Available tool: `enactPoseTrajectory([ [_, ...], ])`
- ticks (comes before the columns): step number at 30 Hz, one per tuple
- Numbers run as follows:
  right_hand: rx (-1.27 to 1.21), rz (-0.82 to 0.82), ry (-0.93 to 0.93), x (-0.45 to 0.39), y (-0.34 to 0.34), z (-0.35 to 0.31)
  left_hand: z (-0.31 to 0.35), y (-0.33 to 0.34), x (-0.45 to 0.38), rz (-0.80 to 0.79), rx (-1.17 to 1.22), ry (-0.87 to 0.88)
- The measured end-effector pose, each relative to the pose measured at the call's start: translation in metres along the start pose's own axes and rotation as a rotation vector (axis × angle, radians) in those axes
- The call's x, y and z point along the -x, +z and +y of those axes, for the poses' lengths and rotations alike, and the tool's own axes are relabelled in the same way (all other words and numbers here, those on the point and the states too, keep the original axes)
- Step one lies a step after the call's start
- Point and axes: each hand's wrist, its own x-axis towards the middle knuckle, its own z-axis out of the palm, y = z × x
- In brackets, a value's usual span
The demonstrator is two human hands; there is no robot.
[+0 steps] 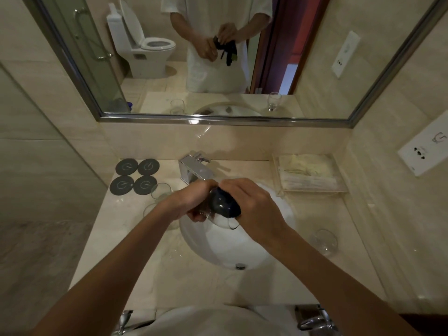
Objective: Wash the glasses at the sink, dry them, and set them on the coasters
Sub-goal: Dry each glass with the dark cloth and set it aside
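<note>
Two hands: both met over the sink, just in front of the faucet.
Sink and counter: the basin lay directly under the hands; four coasters lay to the far left of the left hand, all bare.
Right hand: curled from above, it pushed a dark cloth into the glass.
Left hand: its fingers wrapped around the glass from the left side.
Held glass: between both hands, tilted; it looked thin, light and probably wet, so I judged it slippery and fragile. Best held around the body, not by the rim.
Other glasses: two stood just left of the left hand, one well to the right of the right hand.
</note>
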Motion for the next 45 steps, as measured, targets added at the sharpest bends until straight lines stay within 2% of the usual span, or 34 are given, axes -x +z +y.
enactPoseTrajectory([
  [5, -0.315, -0.009, 0.535, -0.005, -0.004, -0.008, -0.003, 0.002, -0.004, 0.070, 0.038, 0.181],
  [8, -0.519, -0.055, 0.907, -0.010, -0.005, -0.002, -0.006, 0.005, -0.006, 0.140, 0.081, 0.405],
  [11, -0.983, -0.208, 1.298, -0.011, -0.010, 0.003, -0.009, 0.009, -0.009, 0.196, 0.014, 0.678],
  [13, -1.166, -0.233, 1.394, -0.011, -0.016, 0.002, -0.011, 0.008, -0.008, 0.156, -0.048, 0.750],
  [15, -1.126, -0.224, 1.347, -0.011, -0.021, 0.005, -0.010, 0.003, -0.004, 0.055, -0.096, 0.734],
  [18, -0.816, -0.246, 1.175, -0.013, -0.027, 0.014, -0.007, -0.013, 0.002, -0.097, -0.337, 0.662],
  [21, -0.522, -0.318, 1.039, -0.019, -0.030, 0.022, 0.005, -0.012, 0.010, -0.041, -0.770, 0.649],
  [23, -0.424, -0.376, 0.960, -0.027, -0.032, 0.021, 0.009, -0.004, 0.009, 0.044, -0.911, 0.745],
  [28, -0.348, -0.440, 0.964, -0.035, -0.036, 0.020, 0.003, 0.002, 0.007, 0.196, -0.907, 0.873],
  [33, -0.506, -0.424, 1.098, -0.028, -0.027, 0.017, -0.011, 0.005, 0.001, 0.429, -0.991, 1.118],
  [36, -0.528, -0.391, 1.126, -0.027, -0.021, 0.017, -0.015, 0.006, -0.005, 0.493, -1.072, 1.109],
  [42, -0.218, -0.415, 0.834, -0.034, -0.027, 0.013, 0.001, -0.009, 0.009, 0.127, -0.861, 0.810],
  [45, -0.111, -0.422, 0.679, -0.043, -0.032, 0.006, 0.003, -0.011, 0.010, 0.063, -0.759, 0.754],
])
